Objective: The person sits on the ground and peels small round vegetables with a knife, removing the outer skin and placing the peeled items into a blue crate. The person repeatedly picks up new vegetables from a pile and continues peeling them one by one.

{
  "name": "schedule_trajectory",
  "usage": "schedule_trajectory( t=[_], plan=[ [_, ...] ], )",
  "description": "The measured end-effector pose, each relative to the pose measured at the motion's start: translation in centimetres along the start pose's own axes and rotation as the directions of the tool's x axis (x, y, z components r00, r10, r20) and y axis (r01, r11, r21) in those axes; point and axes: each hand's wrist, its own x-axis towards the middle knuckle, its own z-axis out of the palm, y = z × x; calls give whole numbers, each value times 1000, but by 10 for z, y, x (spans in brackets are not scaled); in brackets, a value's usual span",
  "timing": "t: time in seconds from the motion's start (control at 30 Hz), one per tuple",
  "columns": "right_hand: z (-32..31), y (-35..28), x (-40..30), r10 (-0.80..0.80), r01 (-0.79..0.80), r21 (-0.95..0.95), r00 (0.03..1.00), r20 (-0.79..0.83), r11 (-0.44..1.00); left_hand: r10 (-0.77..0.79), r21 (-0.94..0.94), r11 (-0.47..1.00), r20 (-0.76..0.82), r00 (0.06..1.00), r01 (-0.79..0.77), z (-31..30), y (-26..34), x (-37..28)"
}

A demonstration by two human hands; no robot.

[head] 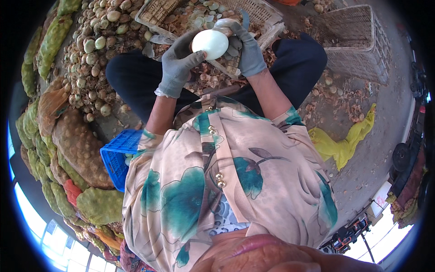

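Note:
A smooth, pale peeled onion (210,44) is held between both hands above a crate of peelings. My left hand (179,63), in a grey glove, grips it from the left, its bare thumb tip against the onion's lower side. My right hand (243,47), gloved too, has its thumb and forefinger at the onion's upper right, with the other fingers curled below. A flat greyish blade-like piece (245,19) rises beside the right hand; whether that hand holds it, I cannot tell. Onion skins and pale outer layers (204,17) lie in the plastic crate (149,21) beyond the hands.
Unpeeled onions (98,64) are heaped at the left, beside filled mesh sacks (81,149). A blue crate (117,149) holding pale onions stands by the left elbow. A grey plastic crate (360,61) and a yellow mesh bag (346,146) are at the right, among scattered skins.

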Motion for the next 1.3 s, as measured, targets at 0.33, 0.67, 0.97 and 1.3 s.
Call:
schedule_trajectory(
  t=[0.33,0.67,0.97,1.3],
  plan=[
    [-11,23,0,-89,147,-517,987,135,843,-66,254,961,-168,984,108,-11,-26,-11],
    [-31,11,26,165,-249,313,948,273,917,-170,-291,937,104,980,193,-11,-28,-8],
    [-13,24,11,-388,83,-943,920,-51,322,-362,-720,665,-76,929,200,-37,-59,0],
    [-7,64,-2,-211,344,-743,815,540,-574,-469,-845,524,-178,865,110,-39,-58,3]
  ],
)
